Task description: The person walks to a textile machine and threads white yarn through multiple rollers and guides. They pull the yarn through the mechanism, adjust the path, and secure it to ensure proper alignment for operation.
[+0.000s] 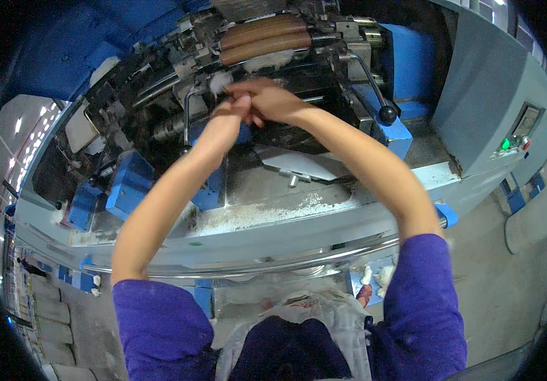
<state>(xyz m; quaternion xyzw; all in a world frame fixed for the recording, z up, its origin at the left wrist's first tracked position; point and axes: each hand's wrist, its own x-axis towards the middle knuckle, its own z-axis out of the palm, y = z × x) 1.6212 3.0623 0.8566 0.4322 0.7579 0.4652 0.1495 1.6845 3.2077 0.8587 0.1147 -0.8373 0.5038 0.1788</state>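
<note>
Over the machine's middle, my left hand [238, 111] and my right hand [270, 101] meet, fingers curled in against each other. Blur and overlap hide what lies between them. A wisp of white fibre fluff [220, 82] shows right at the fingertips of my right hand; whether it is gripped I cannot tell. Just beyond are brown rollers [265, 40], with more white fluff [270, 60] along their near edge. A metal lever [186, 120] stands beside my left wrist.
At the right, a lever with a black ball knob [388, 115] juts above a blue block [395, 136]. A grey cabinet [486, 82] carries a lit green button [506, 144]. A metal rail [299, 264] crosses in front of my body. An angled metal plate [302, 162] lies below my hands.
</note>
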